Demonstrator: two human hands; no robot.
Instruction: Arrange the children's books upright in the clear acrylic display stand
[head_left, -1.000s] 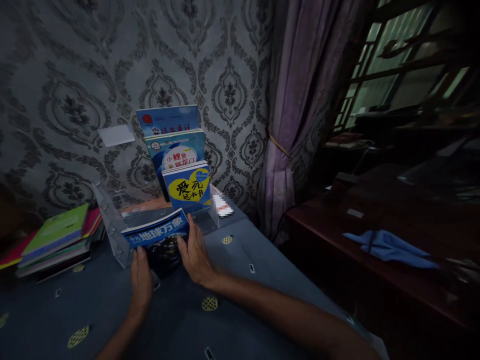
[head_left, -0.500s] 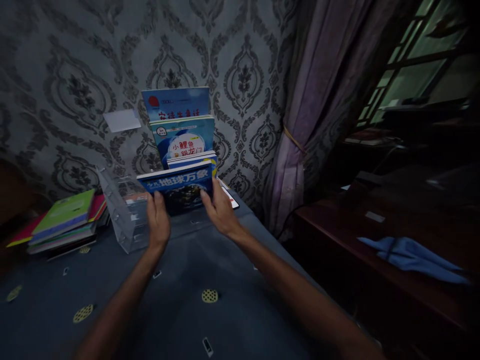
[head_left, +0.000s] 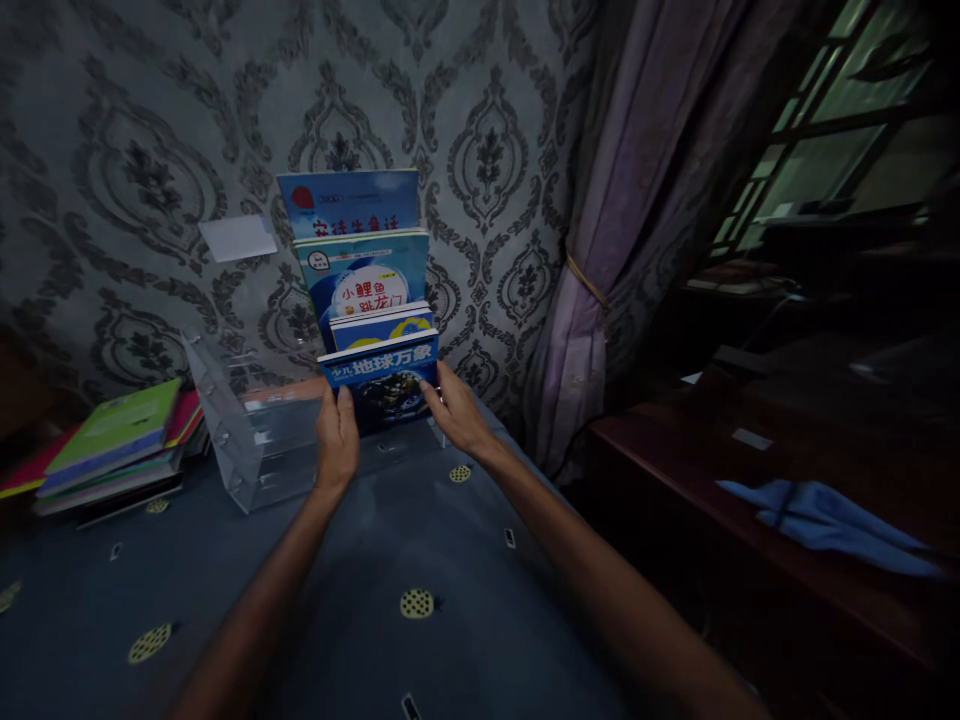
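Note:
Between my two hands is a dark blue book [head_left: 390, 385] with a globe on its cover, tilted so the cover faces me. My left hand [head_left: 337, 435] grips its left edge, thumb on the front. My right hand [head_left: 457, 408] holds the right edge the same way. Right behind it stand a blue book with a yellow picture [head_left: 375, 332], a teal book [head_left: 367, 270] and a taller blue book [head_left: 352, 200], in steps up the wall. These are at the right end of a clear plastic rack [head_left: 247, 440]; the held book hides their lower parts.
Left of the rack lies a pile of notebooks [head_left: 112, 440], a green one on top. The blue tablecloth [head_left: 315, 640] has pineapple prints. A white card [head_left: 238, 237] is against the patterned wall. A purple curtain [head_left: 600, 260] hangs right, with a blue cloth [head_left: 825, 525] on a dark red surface.
The globe book has moved right and slightly down in both hands, now more squarely before the standing books. More of the blue book with the yellow picture shows above it.

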